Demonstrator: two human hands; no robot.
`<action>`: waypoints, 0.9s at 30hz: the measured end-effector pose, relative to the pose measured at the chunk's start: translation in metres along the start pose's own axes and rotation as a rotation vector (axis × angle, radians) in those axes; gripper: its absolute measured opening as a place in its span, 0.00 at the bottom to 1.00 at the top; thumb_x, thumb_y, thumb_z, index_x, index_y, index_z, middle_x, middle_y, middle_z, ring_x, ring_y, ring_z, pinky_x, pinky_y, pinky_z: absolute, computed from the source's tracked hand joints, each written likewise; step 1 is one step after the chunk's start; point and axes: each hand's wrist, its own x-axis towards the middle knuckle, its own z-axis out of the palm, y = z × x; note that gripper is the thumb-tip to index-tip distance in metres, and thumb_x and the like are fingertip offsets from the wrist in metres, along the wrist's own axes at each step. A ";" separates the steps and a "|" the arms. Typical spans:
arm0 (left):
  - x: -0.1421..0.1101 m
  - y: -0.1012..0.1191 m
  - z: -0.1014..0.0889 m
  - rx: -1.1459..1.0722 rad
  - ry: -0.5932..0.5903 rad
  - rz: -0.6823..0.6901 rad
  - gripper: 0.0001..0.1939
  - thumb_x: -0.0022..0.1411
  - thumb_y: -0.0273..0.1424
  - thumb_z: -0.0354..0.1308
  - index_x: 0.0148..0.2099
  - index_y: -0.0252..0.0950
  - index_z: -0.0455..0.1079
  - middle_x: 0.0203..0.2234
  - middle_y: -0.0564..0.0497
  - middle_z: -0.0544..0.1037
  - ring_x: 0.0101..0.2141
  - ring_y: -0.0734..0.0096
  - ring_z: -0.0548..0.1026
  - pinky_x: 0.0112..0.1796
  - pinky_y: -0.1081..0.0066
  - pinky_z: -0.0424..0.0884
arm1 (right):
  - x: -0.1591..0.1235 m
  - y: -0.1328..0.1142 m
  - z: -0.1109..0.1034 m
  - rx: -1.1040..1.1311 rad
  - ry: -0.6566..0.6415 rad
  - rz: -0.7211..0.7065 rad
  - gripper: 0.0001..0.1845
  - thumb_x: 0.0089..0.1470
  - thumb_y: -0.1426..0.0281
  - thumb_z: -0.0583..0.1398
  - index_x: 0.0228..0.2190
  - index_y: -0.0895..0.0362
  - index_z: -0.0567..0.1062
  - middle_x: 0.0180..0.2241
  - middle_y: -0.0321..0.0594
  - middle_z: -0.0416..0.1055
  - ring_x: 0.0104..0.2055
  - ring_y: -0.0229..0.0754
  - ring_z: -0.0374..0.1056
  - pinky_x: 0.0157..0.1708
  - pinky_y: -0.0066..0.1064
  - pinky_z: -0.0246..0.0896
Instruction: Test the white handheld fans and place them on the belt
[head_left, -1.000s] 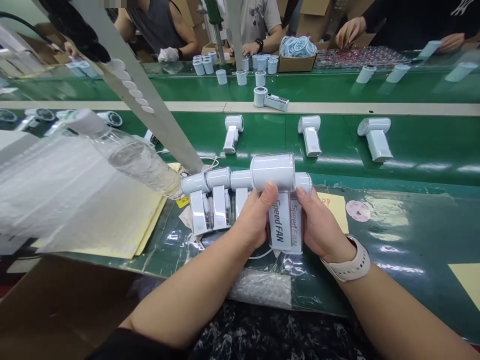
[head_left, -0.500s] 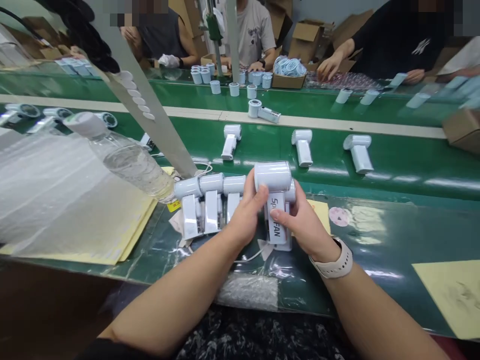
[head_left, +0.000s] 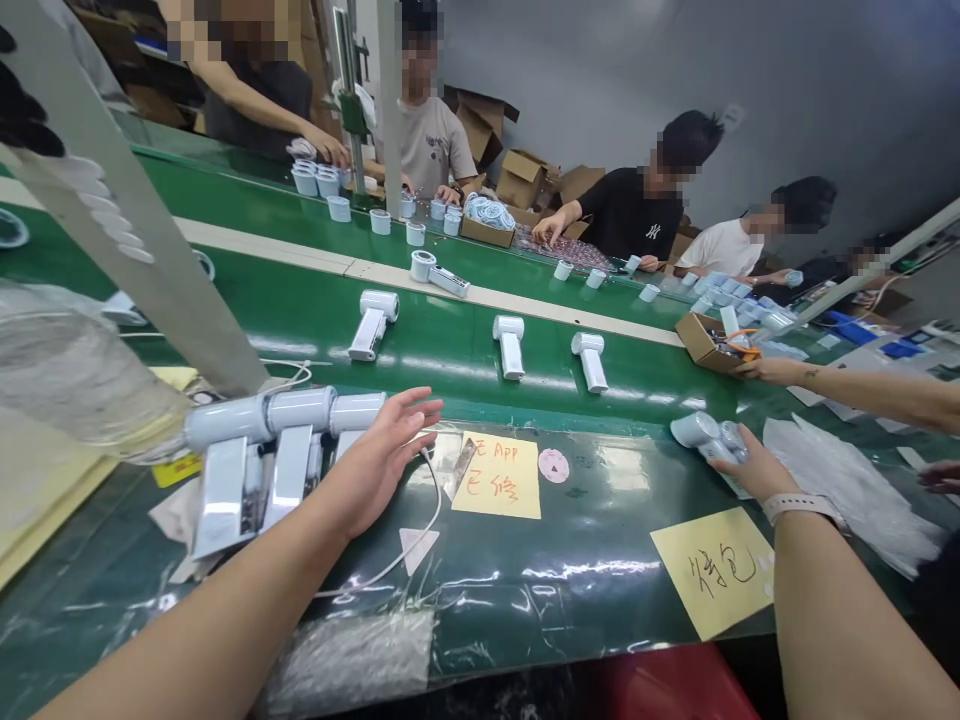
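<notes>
Nearest us, a strip of bubble wrap [head_left: 345, 660] lies at the edge of the glossy green bench [head_left: 585, 610], and a white cable [head_left: 420, 530] curves up beside it. Our left hand [head_left: 382, 465] is spread open, fingers apart, holding nothing. Its fingertips sit just beside a row of three white fans [head_left: 300, 412], which lie side by side with their round barrel heads in a line and their flat, shiny handles pointing toward us. Well apart on the right, our right hand [head_left: 746, 470] lies against two more small white fans [head_left: 701, 432] tipped on their sides. Its fingers reach onto them, but we cannot tell whether they grip. Between our hands lie a yellow note with red writing [head_left: 496, 475] and a pink round sticker [head_left: 553, 465]. Another yellow note [head_left: 712, 570] sits below our right hand, and a water bottle [head_left: 75, 370] leans over the row from the left. Farther off, three more fans [head_left: 510, 347] lie spaced along the green belt [head_left: 450, 365]. Beyond them, co-workers [head_left: 622, 205] sit at the far belt near a box of blue cords [head_left: 487, 222], and a co-worker's hand [head_left: 772, 370] reaches toward a cardboard box [head_left: 709, 342].
</notes>
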 end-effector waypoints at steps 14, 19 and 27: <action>-0.005 0.003 -0.003 0.094 -0.055 0.022 0.24 0.54 0.46 0.65 0.50 0.44 0.71 0.54 0.43 0.72 0.61 0.46 0.62 0.59 0.48 0.60 | 0.011 -0.202 0.088 0.274 -0.146 -0.077 0.18 0.62 0.60 0.60 0.50 0.55 0.73 0.58 0.46 0.65 0.58 0.52 0.63 0.57 0.51 0.58; -0.008 0.002 -0.004 0.086 -0.084 0.042 0.22 0.55 0.44 0.64 0.50 0.43 0.69 0.53 0.43 0.72 0.60 0.50 0.63 0.59 0.49 0.59 | -0.009 -0.260 0.097 0.302 -0.213 -0.044 0.23 0.62 0.54 0.58 0.48 0.58 0.75 0.59 0.53 0.61 0.60 0.57 0.59 0.58 0.52 0.54; -0.002 -0.009 -0.008 0.178 -0.102 0.068 0.22 0.56 0.40 0.64 0.50 0.40 0.66 0.51 0.43 0.73 0.56 0.53 0.67 0.57 0.50 0.59 | -0.061 -0.291 0.085 0.427 -0.175 -0.193 0.23 0.49 0.62 0.63 0.43 0.64 0.80 0.55 0.63 0.60 0.59 0.67 0.57 0.58 0.50 0.53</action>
